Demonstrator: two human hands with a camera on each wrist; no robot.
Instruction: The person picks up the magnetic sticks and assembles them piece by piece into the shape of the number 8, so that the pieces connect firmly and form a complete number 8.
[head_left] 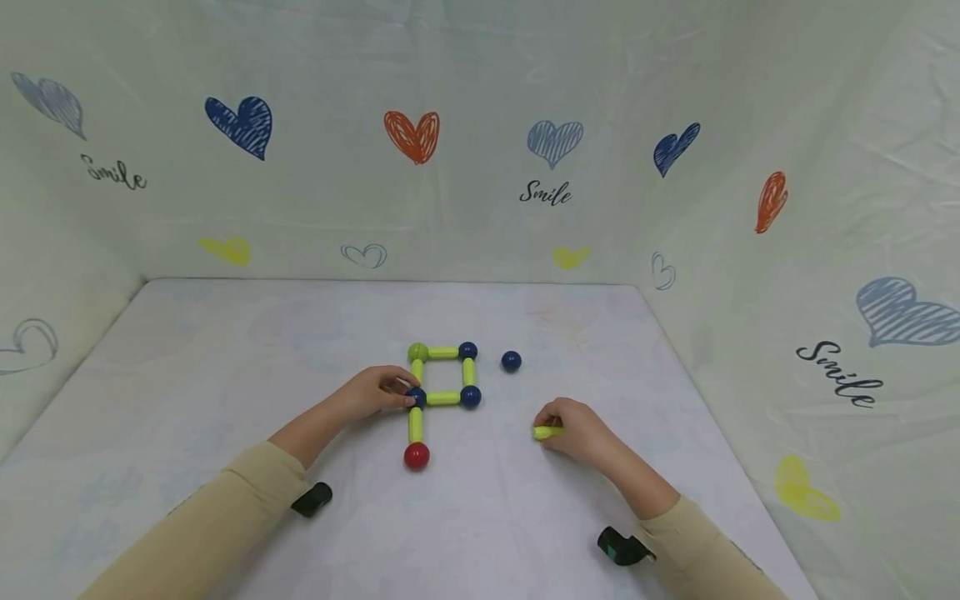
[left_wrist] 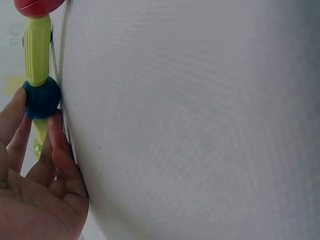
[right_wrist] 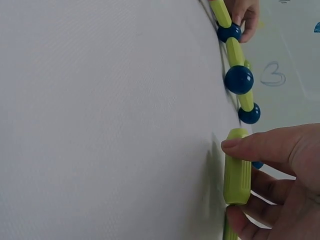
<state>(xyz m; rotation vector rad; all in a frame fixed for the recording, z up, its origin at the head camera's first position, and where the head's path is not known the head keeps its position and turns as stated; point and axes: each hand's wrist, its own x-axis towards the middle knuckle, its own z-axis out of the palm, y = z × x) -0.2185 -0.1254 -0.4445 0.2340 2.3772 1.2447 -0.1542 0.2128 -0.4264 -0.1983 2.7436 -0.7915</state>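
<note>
My left hand (head_left: 378, 390) pinches a dark blue ball (left_wrist: 43, 98) between thumb and fingers. This ball is the near left corner of a square of yellow-green rods (head_left: 444, 398) on the table. The other corners are a green ball (head_left: 418, 352) and two blue balls (head_left: 470, 397). From the held ball another rod (head_left: 416, 425) runs toward me to a red ball (head_left: 416, 456). Right of the square, my right hand (head_left: 576, 427) grips a loose yellow-green rod (right_wrist: 237, 167) by its sides. Below it in the right wrist view, part of a second yellow-green piece (right_wrist: 230, 231) shows by the fingertips.
A separate blue ball (head_left: 512, 361) lies to the right of the square's far side. The white table (head_left: 262, 350) meets a cloth backdrop (head_left: 480, 225) printed with hearts. Black devices (head_left: 621, 547) show below both forearms.
</note>
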